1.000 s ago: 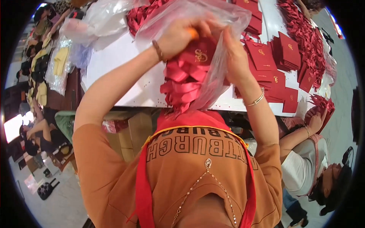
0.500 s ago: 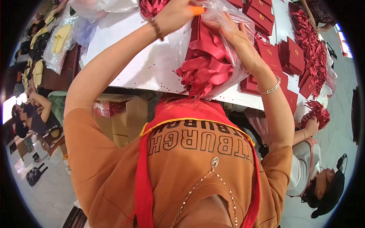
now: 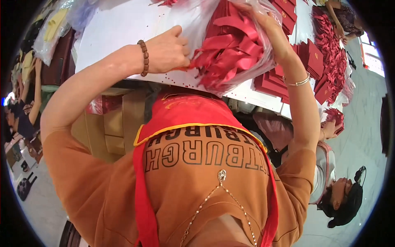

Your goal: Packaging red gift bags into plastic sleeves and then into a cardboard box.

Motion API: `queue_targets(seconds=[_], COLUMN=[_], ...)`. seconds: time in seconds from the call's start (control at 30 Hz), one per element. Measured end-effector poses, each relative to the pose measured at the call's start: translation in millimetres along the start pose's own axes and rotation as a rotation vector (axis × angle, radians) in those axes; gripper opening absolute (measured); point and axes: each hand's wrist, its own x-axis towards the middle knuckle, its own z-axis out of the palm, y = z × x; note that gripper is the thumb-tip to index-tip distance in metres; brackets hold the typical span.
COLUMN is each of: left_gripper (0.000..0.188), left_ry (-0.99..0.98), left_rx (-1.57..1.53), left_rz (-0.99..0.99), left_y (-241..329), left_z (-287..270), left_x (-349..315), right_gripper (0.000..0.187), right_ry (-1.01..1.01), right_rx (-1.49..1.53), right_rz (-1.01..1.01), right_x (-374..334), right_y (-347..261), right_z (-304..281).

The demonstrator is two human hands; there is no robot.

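A clear plastic bag (image 3: 269,51) full of red paper bags with loose red ribbons (image 3: 230,43) lies at the near edge of the white table. My right hand (image 3: 267,22) grips the bag's far right side, its thumb and fingers partly hidden by plastic and ribbon. At the bag's left side is my left hand (image 3: 168,51), its fingers curled in against the ribbon ends. A beaded bracelet circles that wrist. Whatever the left fingertips pinch is hidden beneath the hand.
Stacked red paper bags (image 3: 273,84) and a long heap of red ribbons (image 3: 327,53) lie to the right. Tiny red bits dot the white table (image 3: 119,37). Open cardboard boxes (image 3: 113,127) stand below its edge. A co-worker (image 3: 335,189) sits at the right; others work farther off.
My left hand has come down and left from the bag's far end to the ribbon ends. My right hand has shifted slightly up and right, still on the bag.
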Motion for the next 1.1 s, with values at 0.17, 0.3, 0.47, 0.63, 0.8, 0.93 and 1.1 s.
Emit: queue_targets(seconds=[0.17,0.3,0.47,0.63,0.8,0.93,1.1], left_gripper=[0.011,0.011,0.017,0.014,0.013,0.012,0.018], left_ry=[0.289,0.211,-0.058,-0.039,0.219,0.134,-0.004], left_rx=[-0.273,-0.336,-0.892,-0.338,-0.060,-0.405,-0.233], left_rz=[0.109,0.066,-0.474,-0.228,-0.100,-0.203,-0.150], left_y=[1.3,-1.0,-10.0,22.1,18.5,16.9,-23.7], left_z=[-59.9,-100.6,-114.1,-122.6,-135.6,-171.8,-161.6], left_x=[-28.6,-43.1,-62.6,-52.7,-38.3,-30.6,24.0], right_gripper=[0.049,0.043,0.045,0.047,0.051,0.045,0.052], right_ry=[0.108,0.099,0.145,0.073,0.122,0.142,0.163], right_rx=[-0.159,-0.721,-0.831,-0.745,-0.759,-0.762,-0.632], right_rz=[-0.033,-0.133,-0.200,-0.092,-0.079,-0.089,-0.087], right_x=[-4.8,-5.3,-11.1,-7.9,-10.9,-7.1,-11.1], right_y=[8.1,4.1,15.1,1.5,-0.3,4.7,-0.9], right_z=[6.2,-1.0,10.7,6.4,10.0,9.3,9.2])
